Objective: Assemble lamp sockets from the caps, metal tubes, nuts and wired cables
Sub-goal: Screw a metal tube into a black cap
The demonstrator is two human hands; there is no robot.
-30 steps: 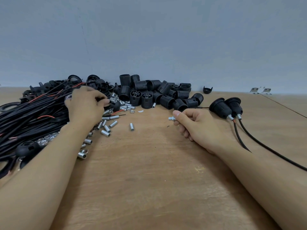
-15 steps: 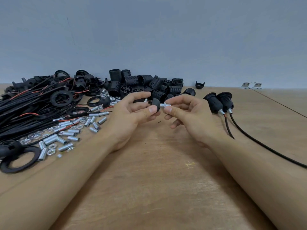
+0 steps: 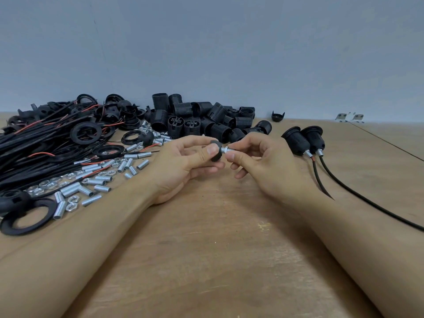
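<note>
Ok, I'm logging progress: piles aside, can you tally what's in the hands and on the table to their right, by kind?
Black plastic cap in left hand: 1
Silver metal tube in right hand: 1
Assembled black sockets on black cables: 2
Loose black cap near the wall: 1
Small silver metal brackets: 2
Total: 7

light: even, soft | shadows: faint | focus: slightly soft | edges: wide-angle stretch
</note>
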